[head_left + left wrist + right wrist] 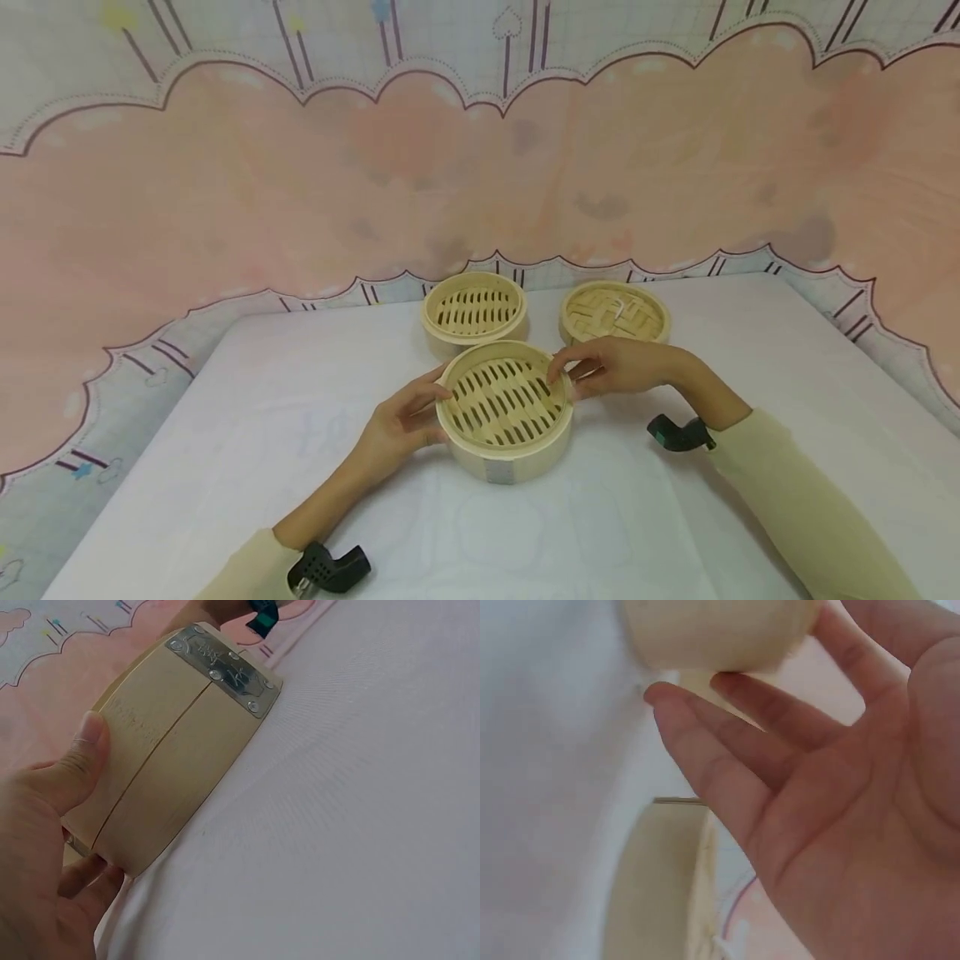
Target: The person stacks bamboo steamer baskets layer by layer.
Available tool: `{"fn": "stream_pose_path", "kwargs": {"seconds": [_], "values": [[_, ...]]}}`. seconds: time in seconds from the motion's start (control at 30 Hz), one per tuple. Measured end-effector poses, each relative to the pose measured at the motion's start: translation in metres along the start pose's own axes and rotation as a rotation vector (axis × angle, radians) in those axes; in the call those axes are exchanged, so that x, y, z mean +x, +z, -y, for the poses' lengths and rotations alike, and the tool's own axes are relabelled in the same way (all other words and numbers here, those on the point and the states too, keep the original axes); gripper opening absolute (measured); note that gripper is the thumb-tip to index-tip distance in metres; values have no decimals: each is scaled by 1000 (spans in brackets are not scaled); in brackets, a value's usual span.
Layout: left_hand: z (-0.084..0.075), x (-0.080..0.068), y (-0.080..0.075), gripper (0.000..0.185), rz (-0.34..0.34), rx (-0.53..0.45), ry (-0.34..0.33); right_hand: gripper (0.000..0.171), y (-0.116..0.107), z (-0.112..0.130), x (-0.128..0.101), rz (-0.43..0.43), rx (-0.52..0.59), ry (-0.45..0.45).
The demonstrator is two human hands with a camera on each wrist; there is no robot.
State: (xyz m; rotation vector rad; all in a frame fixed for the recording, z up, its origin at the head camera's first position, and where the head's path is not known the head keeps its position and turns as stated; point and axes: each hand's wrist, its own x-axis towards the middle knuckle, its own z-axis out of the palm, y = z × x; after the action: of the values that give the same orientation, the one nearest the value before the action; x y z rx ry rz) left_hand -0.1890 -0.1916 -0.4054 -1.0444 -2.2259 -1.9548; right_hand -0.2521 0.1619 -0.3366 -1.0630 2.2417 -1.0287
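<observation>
A round bamboo steamer basket [504,410] with a slatted floor sits on the white table [262,433], in front of me. My left hand [427,417] grips its left wall, thumb on the rim. In the left wrist view, the left hand [97,802] holds the basket wall [172,742] near its metal plate [225,667]. My right hand [572,379] pinches the right rim, thumb over the top and fingers against the outer wall. The right wrist view shows the right hand [742,652] with long fingers [727,750] against the basket [712,630].
A second slatted basket [474,310] stands just behind the held one. A woven bamboo lid [615,313] lies at the back right, also seen as the lid [660,885] below my right palm. A pink patterned cloth backdrop [480,183] rises behind the table.
</observation>
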Motion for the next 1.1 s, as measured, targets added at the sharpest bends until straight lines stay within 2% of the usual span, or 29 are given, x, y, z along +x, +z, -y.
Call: {"fn": "stream_pose_path", "kwargs": {"seconds": [0.07, 0.17, 0.27, 0.33, 0.5, 0.67, 0.73, 0.9, 1.1], "values": [[0, 0, 0, 47, 1, 10, 11, 33, -4, 4, 2, -42, -74, 10], [1, -2, 1, 48, -2, 18, 17, 32, -10, 12, 8, -164, -177, 29], [2, -2, 2, 49, -2, 28, 17, 32, -14, 17, 16, -285, -220, 77], [3, -2, 2, 49, 3, 28, 27, 35, -16, 18, 21, -343, -215, 89], [5, -3, 1, 50, 12, 37, 55, 45, -18, 10, 38, -426, -109, 78], [6, -4, 1, 52, 11, 31, 50, 43, -16, 0, 60, -516, 5, 80], [7, -4, 1, 52, 12, 29, 49, 42, -12, -4, 69, -527, 71, 100], [8, -5, 2, 52, 15, 25, 48, 38, -1, -13, 81, -501, 105, 121], [9, -4, 3, 52, 15, 13, 49, 36, 6, -28, 82, -481, 70, -11]]}}
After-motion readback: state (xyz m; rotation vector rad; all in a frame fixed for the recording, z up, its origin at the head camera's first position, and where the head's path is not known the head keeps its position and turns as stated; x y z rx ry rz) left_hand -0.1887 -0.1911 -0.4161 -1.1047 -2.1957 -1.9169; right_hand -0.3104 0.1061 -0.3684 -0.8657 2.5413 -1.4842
